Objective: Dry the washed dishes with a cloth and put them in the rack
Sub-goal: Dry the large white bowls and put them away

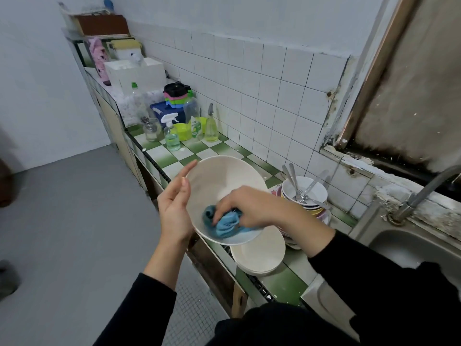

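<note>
A large white bowl [219, 181] is held tilted over the counter's front edge. My left hand [175, 208] supports its left rim, thumb on the rim and fingers straight behind it. My right hand [249, 206] reaches into the bowl and grips a bunched blue cloth [225, 224], pressing it against the lower inside wall. A stack of white plates [259, 255] lies on the counter just below the bowl. Behind my right hand stands a stack of bowls [305, 196] with cutlery [296, 186] in the top one.
Spray bottles [172, 133], a jar [152, 129] and plastic containers [177, 98] crowd the green-checked counter [164, 156] at the back. A steel sink [411, 248] and tap [424, 191] are at the right. Grey floor [74, 221] lies to the left.
</note>
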`<state>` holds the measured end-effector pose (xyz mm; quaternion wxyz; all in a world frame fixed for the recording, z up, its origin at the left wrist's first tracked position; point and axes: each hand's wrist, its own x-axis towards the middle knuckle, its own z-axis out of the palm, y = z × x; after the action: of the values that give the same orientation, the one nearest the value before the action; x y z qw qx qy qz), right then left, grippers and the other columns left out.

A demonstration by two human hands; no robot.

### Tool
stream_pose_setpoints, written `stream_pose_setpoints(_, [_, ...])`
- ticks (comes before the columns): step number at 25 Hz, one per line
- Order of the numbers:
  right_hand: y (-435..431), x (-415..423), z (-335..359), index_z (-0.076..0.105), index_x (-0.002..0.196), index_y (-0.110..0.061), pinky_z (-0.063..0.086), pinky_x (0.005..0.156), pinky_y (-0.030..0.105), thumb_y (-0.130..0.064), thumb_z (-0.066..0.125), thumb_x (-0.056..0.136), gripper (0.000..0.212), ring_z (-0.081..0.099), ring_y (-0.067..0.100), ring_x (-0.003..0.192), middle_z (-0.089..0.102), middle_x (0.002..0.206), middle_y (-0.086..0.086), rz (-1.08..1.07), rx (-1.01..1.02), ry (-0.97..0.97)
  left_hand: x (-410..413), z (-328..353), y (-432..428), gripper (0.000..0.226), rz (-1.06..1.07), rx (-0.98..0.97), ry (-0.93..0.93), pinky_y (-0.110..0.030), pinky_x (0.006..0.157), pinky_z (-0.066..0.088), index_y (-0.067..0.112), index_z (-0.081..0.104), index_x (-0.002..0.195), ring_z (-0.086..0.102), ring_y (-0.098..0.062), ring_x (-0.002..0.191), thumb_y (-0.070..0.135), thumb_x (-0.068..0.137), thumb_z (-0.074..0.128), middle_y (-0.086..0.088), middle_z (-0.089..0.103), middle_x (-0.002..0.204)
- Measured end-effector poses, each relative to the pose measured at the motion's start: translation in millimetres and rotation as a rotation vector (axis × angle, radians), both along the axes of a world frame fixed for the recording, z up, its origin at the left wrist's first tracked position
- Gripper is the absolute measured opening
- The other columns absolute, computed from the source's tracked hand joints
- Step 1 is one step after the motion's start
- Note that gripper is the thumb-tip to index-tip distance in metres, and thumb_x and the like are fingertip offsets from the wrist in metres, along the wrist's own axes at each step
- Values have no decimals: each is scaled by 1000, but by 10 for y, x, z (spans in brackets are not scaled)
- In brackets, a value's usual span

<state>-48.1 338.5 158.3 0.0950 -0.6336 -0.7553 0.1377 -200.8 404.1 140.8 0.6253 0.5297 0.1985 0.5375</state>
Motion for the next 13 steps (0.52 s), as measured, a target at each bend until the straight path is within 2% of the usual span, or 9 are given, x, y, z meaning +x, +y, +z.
stream_pose_setpoints(1, [35, 90, 35, 69, 114, -34, 50, 89, 37, 3, 63, 73, 56, 58, 20, 105, 67, 115, -6, -98, 61, -130, -5, 2, -29, 25, -17, -8, -4, -20, 78, 51, 14, 68, 109, 67, -7, 92, 15, 97, 45, -10, 66, 113])
stream_pose_setpoints(2, [72, 120, 62, 67, 118, -34, 51, 88, 40, 3, 62, 74, 59, 57, 22, 108, 65, 118, -5, -223, 159, -176, -2, 18, -63, 26, -36, -8, -12, -21, 80, 51, 19, 72, 105, 66, -8, 93, 15, 98, 47, -15, 62, 119])
stream_pose_setpoints(3, [113, 76, 59, 65, 124, -31, 49, 91, 42, 2, 63, 75, 59, 55, 23, 113, 62, 122, -3, -305, 251, -119, 7, 31, -78, 28, -50, 6, -16, -22, 82, 51, 24, 75, 101, 66, -11, 96, 16, 97, 48, -17, 60, 124])
stream_pose_setpoints(4, [134, -30, 35, 63, 128, -27, 47, 97, 41, 0, 65, 78, 58, 54, 25, 117, 60, 125, 1, -307, 288, 24, 15, 48, -80, 30, -67, 39, -4, -25, 86, 50, 25, 75, 102, 65, -13, 99, 17, 95, 47, -19, 60, 125])
stream_pose_setpoints(6, [61, -229, -29, 59, 133, -22, 36, 107, 28, -4, 69, 81, 56, 50, 24, 124, 54, 135, 7, -160, 178, 255, 2, 72, -72, 29, -60, 107, 71, -24, 89, 48, 17, 69, 113, 63, -12, 97, 17, 94, 47, -16, 64, 114])
stream_pose_setpoints(7, [-13, -292, -44, 58, 134, -21, 32, 106, 23, -4, 69, 81, 56, 48, 23, 125, 51, 139, 7, -77, 99, 275, -16, 68, -63, 26, -50, 107, 91, -22, 86, 48, 14, 66, 115, 63, -10, 94, 14, 97, 48, -14, 65, 110])
stream_pose_setpoints(9, [-100, -235, -14, 60, 132, -23, 34, 106, 25, -1, 65, 81, 56, 49, 22, 124, 52, 138, 4, 7, 19, 141, -55, 59, -73, 25, -38, 46, 75, -19, 80, 51, 11, 63, 116, 65, -7, 90, 10, 98, 45, -10, 68, 108])
stream_pose_setpoints(11, [-53, -104, -8, 61, 130, -21, 38, 104, 30, 1, 67, 79, 56, 52, 25, 120, 55, 133, 4, -126, 101, 61, -94, 51, -77, 27, -50, -5, 30, -23, 81, 53, 10, 64, 114, 67, -9, 92, 15, 94, 47, -10, 67, 113])
stream_pose_setpoints(13, [-33, -158, -21, 59, 133, -22, 35, 102, 23, 3, 70, 78, 61, 52, 25, 121, 55, 132, 5, -299, 227, 187, -103, 63, -57, 22, -66, -1, 24, -31, 90, 53, 15, 68, 111, 65, -17, 100, 22, 94, 55, -17, 63, 121])
